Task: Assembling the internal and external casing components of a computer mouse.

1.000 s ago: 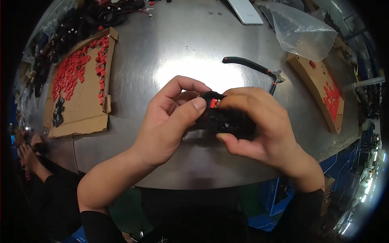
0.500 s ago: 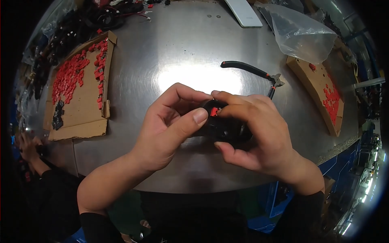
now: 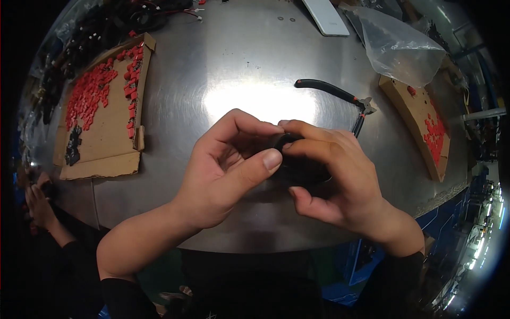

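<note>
Between my two hands, over the near part of the metal table, is a rounded black plastic part point(image 3: 304, 171). My left hand point(image 3: 220, 173) grips its left end, thumb in front and index finger behind. On the other side my right hand point(image 3: 342, 173) curls over the part, its index and middle fingertips pressing at the upper left end while the thumb stands apart below. The fingers hide most of the part, and no red piece shows in it. Beyond my right hand lie cutting pliers point(image 3: 332, 91) with black handles.
A cardboard tray point(image 3: 106, 154) at left holds many small red pieces and some black ones. Another cardboard tray point(image 3: 409, 114) with red pieces stands at right, beside a clear plastic bag point(image 3: 401, 50). A white phone-like slab point(image 3: 326, 18) and dark cables point(image 3: 117, 24) lie far off. Another person's hand point(image 3: 41, 207) is at left.
The red piece seen in the black part is no longer visible, with my fingertips and the part's dark edge there now. My hands have barely shifted, and the whole view has moved slightly.
</note>
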Demonstrator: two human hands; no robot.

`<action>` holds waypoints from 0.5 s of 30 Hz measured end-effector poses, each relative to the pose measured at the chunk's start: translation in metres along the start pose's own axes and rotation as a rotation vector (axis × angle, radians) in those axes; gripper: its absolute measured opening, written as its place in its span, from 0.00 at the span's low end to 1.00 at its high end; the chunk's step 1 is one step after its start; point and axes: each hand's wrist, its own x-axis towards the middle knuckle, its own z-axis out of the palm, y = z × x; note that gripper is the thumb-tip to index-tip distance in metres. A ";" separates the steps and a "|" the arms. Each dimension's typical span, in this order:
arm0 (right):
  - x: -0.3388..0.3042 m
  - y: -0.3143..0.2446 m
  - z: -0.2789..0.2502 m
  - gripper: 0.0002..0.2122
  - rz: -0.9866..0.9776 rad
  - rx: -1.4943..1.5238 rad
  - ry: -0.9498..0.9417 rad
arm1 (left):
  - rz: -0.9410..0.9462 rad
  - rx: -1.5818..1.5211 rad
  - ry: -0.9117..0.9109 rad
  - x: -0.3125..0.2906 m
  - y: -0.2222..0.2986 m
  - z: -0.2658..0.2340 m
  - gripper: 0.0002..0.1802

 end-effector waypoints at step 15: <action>-0.007 0.008 0.004 0.38 0.052 0.298 0.004 | -0.131 -0.049 0.041 0.004 0.007 0.004 0.16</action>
